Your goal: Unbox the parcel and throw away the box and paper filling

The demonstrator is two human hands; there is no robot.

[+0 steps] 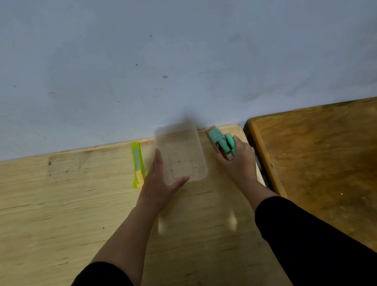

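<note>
A clear plastic container (pixel 180 152) lies on the light wooden table (pixel 52 211) near its far edge, blurred by motion. My left hand (pixel 161 179) cups its left side and near corner, thumb under the front edge. My right hand (pixel 236 159) is closed around a bundle of teal items (pixel 221 143), seemingly pens or markers, just right of the container. No cardboard box or paper filling is in view.
A yellow-green utility knife (pixel 137 164) lies left of the container. A darker brown table (pixel 332 160) adjoins on the right, with a narrow gap between the two. A pale wall (pixel 175 52) rises right behind the tables.
</note>
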